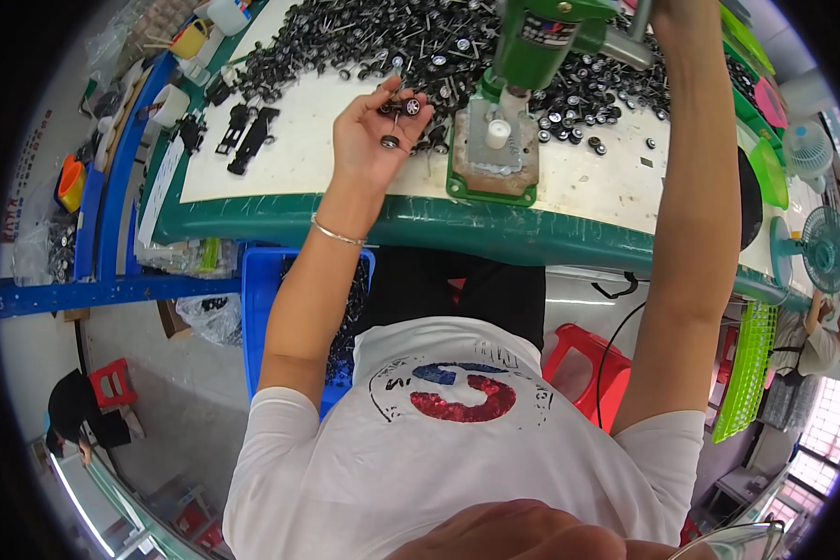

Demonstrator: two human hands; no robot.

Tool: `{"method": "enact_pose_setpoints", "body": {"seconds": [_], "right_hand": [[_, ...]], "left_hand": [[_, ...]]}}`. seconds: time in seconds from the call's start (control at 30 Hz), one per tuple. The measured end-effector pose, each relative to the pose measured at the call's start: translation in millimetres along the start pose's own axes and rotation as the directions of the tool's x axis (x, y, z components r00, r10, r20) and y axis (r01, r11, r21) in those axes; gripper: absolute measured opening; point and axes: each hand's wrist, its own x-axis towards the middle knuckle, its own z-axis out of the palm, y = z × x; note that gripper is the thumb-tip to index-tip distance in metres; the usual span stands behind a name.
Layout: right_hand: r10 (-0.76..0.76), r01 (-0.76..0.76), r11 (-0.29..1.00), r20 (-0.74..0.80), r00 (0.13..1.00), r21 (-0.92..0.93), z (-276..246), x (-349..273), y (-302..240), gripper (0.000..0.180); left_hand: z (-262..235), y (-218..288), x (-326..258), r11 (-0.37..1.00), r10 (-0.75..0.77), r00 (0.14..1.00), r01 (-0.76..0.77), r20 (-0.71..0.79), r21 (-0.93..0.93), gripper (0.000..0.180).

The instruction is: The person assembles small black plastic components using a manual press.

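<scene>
My left hand (pixel 369 135) is palm up over the table, left of a green hand press (pixel 541 47). Its fingers curl round several small black toy-car wheels (pixel 411 107) with silver hubs, some on thin metal axles. One wheel (pixel 389 142) lies at the palm's edge. My right hand (pixel 674 11) is reached far forward at the top edge, beside the press's metal lever (pixel 628 47); its fingers are cut off by the picture's edge. Under the press head, a white round fixture (pixel 498 133) stands on the metal base (pixel 495 173), with no wheel visible on it.
A large heap of wheels and axles (pixel 373 37) covers the table's far side. Black toy-car chassis pieces (pixel 252 135) lie at the left. A blue bin (pixel 261 299) stands below the table edge, a red stool (pixel 593 369) to the right. Small fans (pixel 826 247) stand far right.
</scene>
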Motion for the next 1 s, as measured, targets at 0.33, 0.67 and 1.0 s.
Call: {"method": "enact_pose_setpoints", "body": {"seconds": [0.33, 0.67, 1.0], "right_hand": [[0.326, -0.080, 0.681, 0.204, 0.923, -0.728, -39, -174, 96, 0.024], [0.221, 0.342, 0.204, 0.384, 0.897, -0.917, -40, -207, 123, 0.018], [0.210, 0.319, 0.300, 0.389, 0.897, -0.899, -44, -210, 115, 0.021]], "left_hand": [[-31, 19, -13, 0.804, -0.135, 0.990, 0.094, 0.027, 0.587, 0.025], [-11, -14, -13, -0.440, 0.120, 0.958, -0.183, 0.260, 0.879, 0.023], [-3, -17, -10, -0.759, 0.099, 0.963, -0.090, 0.251, 0.645, 0.022]]}}
